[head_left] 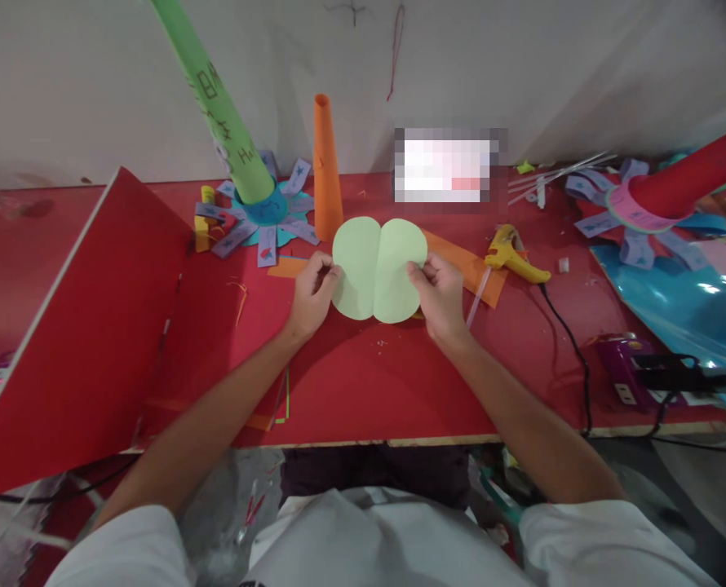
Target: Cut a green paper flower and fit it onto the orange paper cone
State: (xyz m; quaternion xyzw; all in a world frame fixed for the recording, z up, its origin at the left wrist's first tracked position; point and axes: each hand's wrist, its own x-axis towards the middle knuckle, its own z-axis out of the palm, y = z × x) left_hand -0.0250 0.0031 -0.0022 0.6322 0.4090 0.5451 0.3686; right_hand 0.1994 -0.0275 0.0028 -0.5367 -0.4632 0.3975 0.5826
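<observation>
A pale green paper cutout [358, 269] with rounded lobes and a crease down its middle is spread between my two hands, over the red table [387, 391]. My left hand [314, 293] pinches its left edge. At the opposite edge, my right hand [441, 295] grips it with the thumb on top. Behind the cutout stands an orange paper cone [327, 175]. An orange paper strip [470, 265] lies partly under my right hand, and a yellow glue gun [513, 254] with a clear stick rests to the right of it.
A red board [87, 326] stands tilted at the left. Behind it rises a green paper tube [225, 114] on a blue base with purple strips. A red tube [693, 179] with a similar base leans at the right. A purple power box [629, 367] and cables sit near the front edge.
</observation>
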